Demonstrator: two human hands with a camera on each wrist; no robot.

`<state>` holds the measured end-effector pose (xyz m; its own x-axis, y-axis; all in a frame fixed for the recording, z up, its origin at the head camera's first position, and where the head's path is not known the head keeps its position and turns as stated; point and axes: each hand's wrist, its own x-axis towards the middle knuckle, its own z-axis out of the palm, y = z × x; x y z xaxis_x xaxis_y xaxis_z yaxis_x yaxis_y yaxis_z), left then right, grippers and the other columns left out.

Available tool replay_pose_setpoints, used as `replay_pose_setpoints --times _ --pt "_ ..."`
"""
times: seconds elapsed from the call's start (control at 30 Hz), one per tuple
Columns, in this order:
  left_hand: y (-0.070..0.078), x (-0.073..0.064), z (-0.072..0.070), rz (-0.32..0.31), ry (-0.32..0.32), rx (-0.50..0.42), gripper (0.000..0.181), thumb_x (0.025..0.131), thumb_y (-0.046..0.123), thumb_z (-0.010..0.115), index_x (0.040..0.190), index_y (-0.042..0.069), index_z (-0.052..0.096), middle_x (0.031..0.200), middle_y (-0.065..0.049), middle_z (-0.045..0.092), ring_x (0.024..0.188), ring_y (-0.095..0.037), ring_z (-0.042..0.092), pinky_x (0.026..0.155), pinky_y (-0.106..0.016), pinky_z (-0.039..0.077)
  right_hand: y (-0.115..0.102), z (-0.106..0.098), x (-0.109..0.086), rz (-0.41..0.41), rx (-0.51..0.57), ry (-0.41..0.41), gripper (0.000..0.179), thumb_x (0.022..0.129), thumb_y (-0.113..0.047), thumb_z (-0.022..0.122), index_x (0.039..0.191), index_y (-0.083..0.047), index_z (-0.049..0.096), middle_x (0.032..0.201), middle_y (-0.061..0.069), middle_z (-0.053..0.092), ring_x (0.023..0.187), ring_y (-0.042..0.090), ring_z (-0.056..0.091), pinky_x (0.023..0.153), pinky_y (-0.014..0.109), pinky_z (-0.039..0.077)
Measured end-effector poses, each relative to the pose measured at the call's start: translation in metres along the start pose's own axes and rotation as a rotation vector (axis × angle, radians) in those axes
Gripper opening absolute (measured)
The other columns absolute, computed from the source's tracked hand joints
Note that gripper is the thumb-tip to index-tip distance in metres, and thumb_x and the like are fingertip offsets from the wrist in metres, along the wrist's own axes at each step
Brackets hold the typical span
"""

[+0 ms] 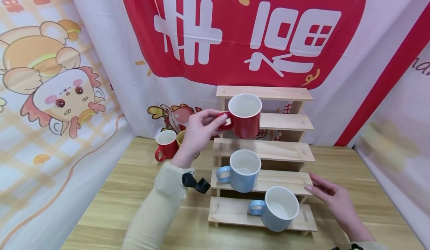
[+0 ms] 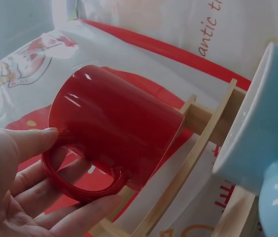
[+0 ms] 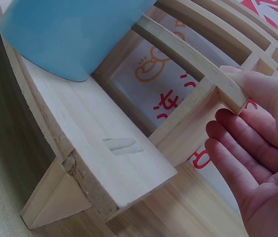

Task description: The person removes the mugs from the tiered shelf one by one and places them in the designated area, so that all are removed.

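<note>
My left hand pinches the handle of a red mug with a white inside. The mug is upright in front of the upper steps of a wooden stepped rack; whether its base touches a step I cannot tell. In the left wrist view the thumb lies on the handle and the fingers are behind and under it. My right hand grips the right end of the second step from the bottom, thumb on top and fingers below. A light blue mug stands on that step, another light blue mug on the lowest.
Another red mug and a yellow mug, partly hidden by my left arm, stand on the wood-grain table left of the rack. Printed cloth hangs behind and along both sides.
</note>
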<state>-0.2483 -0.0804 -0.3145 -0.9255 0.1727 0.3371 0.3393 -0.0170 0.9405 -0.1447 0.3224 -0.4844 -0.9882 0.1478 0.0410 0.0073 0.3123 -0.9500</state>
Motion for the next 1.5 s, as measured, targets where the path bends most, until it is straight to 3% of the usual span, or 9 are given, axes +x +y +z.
replay_pose_setpoints --times 0.17,0.33,0.63,0.8,1.07,1.37,1.5 --pt "-0.001 -0.002 -0.009 0.001 0.043 -0.007 0.025 0.094 0.022 0.077 0.114 0.008 0.073 0.110 -0.009 0.073 0.103 -0.032 0.071 0.081 -0.040 0.061 0.000 0.000 0.000 -0.006 0.010 -0.002 0.056 0.094 -0.019 0.077 0.142 0.000 0.055 0.115 -0.024 0.067 0.102 -0.008 0.062 0.085 0.009 0.050" --pt "-0.002 -0.005 -0.017 0.000 0.080 0.005 0.026 0.093 0.023 0.078 0.113 0.007 0.073 0.112 -0.017 0.072 0.106 -0.035 0.070 0.081 -0.038 0.061 0.000 0.001 0.000 -0.006 -0.001 -0.002 0.056 0.094 -0.021 0.077 0.142 -0.001 0.056 0.115 -0.023 0.068 0.103 -0.008 0.062 0.085 0.009 0.049" --pt "-0.003 -0.014 -0.034 -0.015 0.163 0.046 0.035 0.092 0.034 0.078 0.117 0.009 0.072 0.112 -0.010 0.074 0.103 -0.024 0.071 0.085 -0.044 0.060 0.001 0.001 0.003 -0.003 -0.032 0.004 0.057 0.094 -0.024 0.077 0.143 -0.002 0.056 0.114 -0.022 0.068 0.102 -0.008 0.061 0.084 0.010 0.050" --pt "-0.003 -0.018 -0.045 0.000 0.186 0.056 0.034 0.093 0.032 0.077 0.117 0.007 0.072 0.111 -0.009 0.075 0.104 -0.030 0.071 0.082 -0.044 0.061 0.000 0.001 0.002 -0.008 -0.008 0.003 0.056 0.094 -0.021 0.077 0.142 -0.001 0.056 0.114 -0.022 0.068 0.102 -0.007 0.062 0.084 0.010 0.050" --pt "-0.007 -0.024 -0.057 0.061 0.226 -0.037 0.028 0.095 0.017 0.076 0.112 -0.004 0.069 0.107 -0.018 0.074 0.098 -0.033 0.072 0.079 -0.048 0.061 0.001 0.000 0.001 -0.013 0.016 0.000 0.055 0.095 -0.018 0.077 0.142 -0.001 0.056 0.114 -0.023 0.068 0.102 -0.007 0.063 0.084 0.010 0.050" --pt "-0.015 -0.031 -0.073 0.082 0.275 -0.047 0.027 0.094 0.015 0.076 0.110 -0.005 0.068 0.109 -0.027 0.071 0.100 -0.040 0.070 0.080 -0.047 0.060 0.002 -0.001 0.001 -0.012 -0.006 0.002 0.055 0.095 -0.020 0.077 0.143 -0.002 0.056 0.113 -0.021 0.069 0.102 -0.007 0.062 0.084 0.009 0.049" --pt "-0.017 -0.034 -0.081 0.076 0.285 -0.049 0.030 0.094 0.017 0.076 0.112 -0.005 0.068 0.110 -0.023 0.072 0.100 -0.036 0.071 0.081 -0.047 0.060 0.003 0.000 0.001 -0.004 0.006 0.001 0.055 0.095 -0.019 0.077 0.142 -0.001 0.056 0.113 -0.021 0.069 0.101 -0.007 0.062 0.084 0.009 0.050"
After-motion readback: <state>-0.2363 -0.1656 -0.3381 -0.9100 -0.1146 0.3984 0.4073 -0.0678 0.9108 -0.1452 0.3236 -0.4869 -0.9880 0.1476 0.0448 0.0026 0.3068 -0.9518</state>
